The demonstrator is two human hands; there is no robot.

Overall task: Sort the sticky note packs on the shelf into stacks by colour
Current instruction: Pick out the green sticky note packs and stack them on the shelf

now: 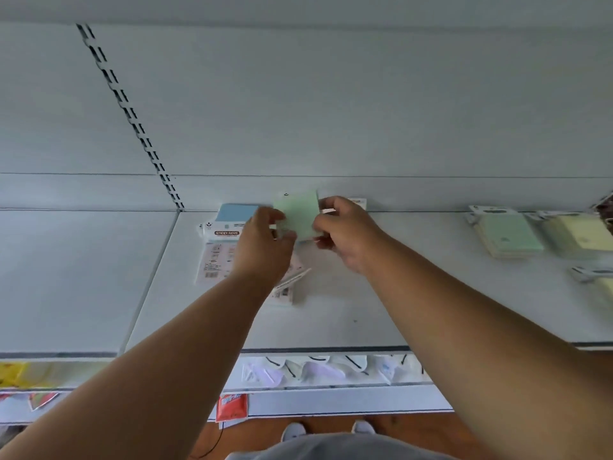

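Observation:
Both hands hold one green sticky note pack [300, 212] lifted above the white shelf [331, 313] near its back edge. My left hand [265, 240] pinches its left side and my right hand [345, 230] grips its right side. Under and left of my left hand lies a loose pile of packs [215, 257], one blue [237, 212] at the back and others turned label side up. At the far right sit a green stack [507, 235] and a yellow stack [583, 232], with another yellow pack [605, 287] at the frame edge.
A slotted upright [132, 117] runs up the white back panel. A second shelf board [66, 277] adjoins on the left. Lower shelves hold white packets [318, 370], yellow goods [13, 373] and a red packet [232, 406]. My shoes [328, 429] stand on a wooden floor.

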